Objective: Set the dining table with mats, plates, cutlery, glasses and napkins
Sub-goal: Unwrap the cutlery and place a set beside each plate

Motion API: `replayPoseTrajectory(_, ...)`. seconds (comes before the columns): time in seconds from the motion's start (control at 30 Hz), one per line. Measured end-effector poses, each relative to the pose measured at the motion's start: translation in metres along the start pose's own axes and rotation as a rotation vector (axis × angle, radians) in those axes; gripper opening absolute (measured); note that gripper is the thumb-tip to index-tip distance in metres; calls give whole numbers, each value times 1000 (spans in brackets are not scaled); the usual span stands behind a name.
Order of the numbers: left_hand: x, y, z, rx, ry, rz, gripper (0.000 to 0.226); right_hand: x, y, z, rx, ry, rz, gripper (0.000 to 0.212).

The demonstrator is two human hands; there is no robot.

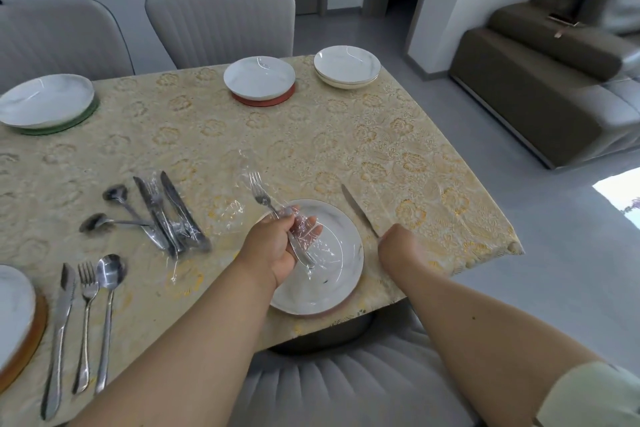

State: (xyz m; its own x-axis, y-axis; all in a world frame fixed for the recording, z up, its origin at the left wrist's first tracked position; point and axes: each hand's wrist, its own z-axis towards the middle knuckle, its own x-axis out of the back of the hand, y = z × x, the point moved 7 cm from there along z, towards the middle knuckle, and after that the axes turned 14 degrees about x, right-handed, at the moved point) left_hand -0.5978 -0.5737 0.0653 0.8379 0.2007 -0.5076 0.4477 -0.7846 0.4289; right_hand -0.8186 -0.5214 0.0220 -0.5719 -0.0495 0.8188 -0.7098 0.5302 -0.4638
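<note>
- Cutlery step in hand: laying knife, fork and spoon by the near plate, at the 5 o'clock part of the surface.
- Left hand curled round a fork, held over the plate's left side, prongs up toward 11 o'clock, clear wrap clinging to the handle.
- Right hand at the handle end of a knife, lying flat just right of the plate, tip toward 11 o'clock. Fingers hidden behind the hand, so cannot tell whether gripping or just touching.
- Looks done already: place at 7 o'clock, with knife, fork and spoon side by side next to a plate.
- Waiting at 9 o'clock: cutlery pile, partly in wrap, two spoons sticking out to the left.
- Far side: plate on a green mat at 10 o'clock, plate on a red mat at 12 o'clock, spare plates stacked at 1 o'clock.
- No glasses or napkins in sight, so probably about halfway.
- Next move, at a guess: pull the wrap off the fork, lay the fork flat beside the plate, then fetch a spoon from the pile.
</note>
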Motion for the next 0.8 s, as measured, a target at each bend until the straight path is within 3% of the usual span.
replayPoseTrajectory(0.17, 0, 0, 0, -11, 10, -6, 18, 2, -7, -6, 95, 105, -99, 18)
replayPoseTrajectory(0.33, -1, -1, 0, -11, 6, 1, 18, -4, -1, -7, 27, 134, 28, 13)
replayPoseTrajectory(0.53, -4, -2, 1, 1, 15, 4, 17, 1, 8, -1, -13, 29, -42, 22)
replayPoseTrajectory(0.8, -10, -7, 5, 18, 18, 10, 16, -3, -1, 0, 82, 41, 70, 10)
